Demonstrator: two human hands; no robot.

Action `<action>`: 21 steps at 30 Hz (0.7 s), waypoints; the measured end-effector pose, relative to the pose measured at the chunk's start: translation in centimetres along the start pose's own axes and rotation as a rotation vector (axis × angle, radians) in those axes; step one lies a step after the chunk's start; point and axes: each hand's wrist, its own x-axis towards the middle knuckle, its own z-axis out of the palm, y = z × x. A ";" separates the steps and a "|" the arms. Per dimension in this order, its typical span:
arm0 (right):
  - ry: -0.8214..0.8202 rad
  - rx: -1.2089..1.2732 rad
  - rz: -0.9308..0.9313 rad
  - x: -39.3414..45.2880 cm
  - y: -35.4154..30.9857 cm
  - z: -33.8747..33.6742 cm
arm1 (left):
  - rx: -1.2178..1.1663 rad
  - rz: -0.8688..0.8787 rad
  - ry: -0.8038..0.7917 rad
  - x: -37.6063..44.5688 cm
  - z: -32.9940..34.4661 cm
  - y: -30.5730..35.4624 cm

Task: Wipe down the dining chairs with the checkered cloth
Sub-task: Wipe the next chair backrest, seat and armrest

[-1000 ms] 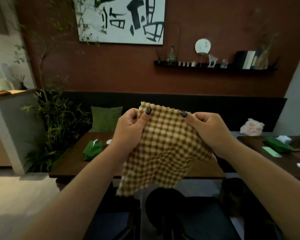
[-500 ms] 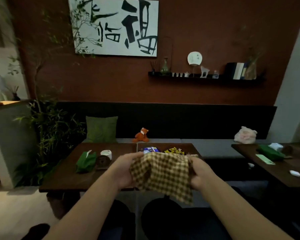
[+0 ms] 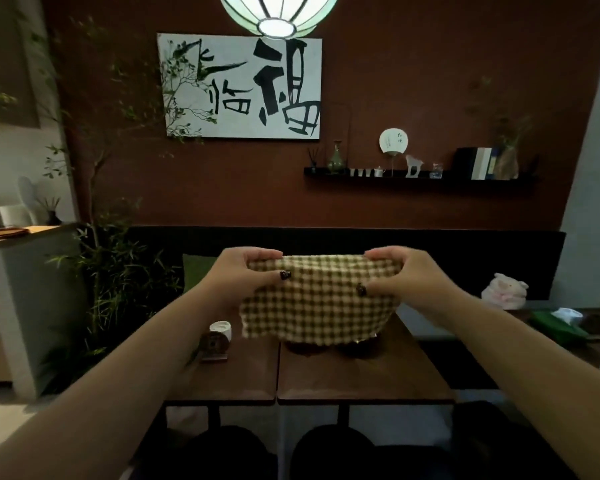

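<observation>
Brown-and-cream checkered cloth is pinched at its top edge by left hand and right hand above the dark wooden desk's far edge, apparently being readied; next, lower it onto a dark round chair seat.

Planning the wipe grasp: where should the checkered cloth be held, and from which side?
Along its top edge, from above. The checkered cloth hangs limp over the table, and the left hand and right hand pinch its upper corners, keeping it spread flat. Its loose lower hem gives no firm hold.
</observation>
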 end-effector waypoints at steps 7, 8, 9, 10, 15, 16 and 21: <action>0.217 -0.190 -0.172 2.0 -4.0 -3.6 | 0.122 0.113 0.132 1.1 -1.6 3.1; 0.228 -0.144 -0.144 2.3 -4.5 -3.9 | 0.100 0.110 0.159 1.3 -1.8 3.4; 0.230 -0.095 -0.108 2.5 -4.8 -4.1 | 0.067 0.096 0.182 1.5 -2.0 3.8; 0.230 -0.043 -0.074 2.7 -5.1 -4.2 | 0.021 0.068 0.202 1.7 -2.2 4.1; 0.208 0.229 0.027 2.9 -6.2 -3.7 | -0.337 -0.132 0.257 2.4 -2.8 5.3; 0.195 0.293 0.043 2.8 -6.4 -3.4 | -0.398 -0.136 0.252 2.4 -2.9 5.4; 0.145 0.304 0.022 2.8 -6.6 -2.8 | -0.272 0.010 0.294 1.8 -3.2 4.7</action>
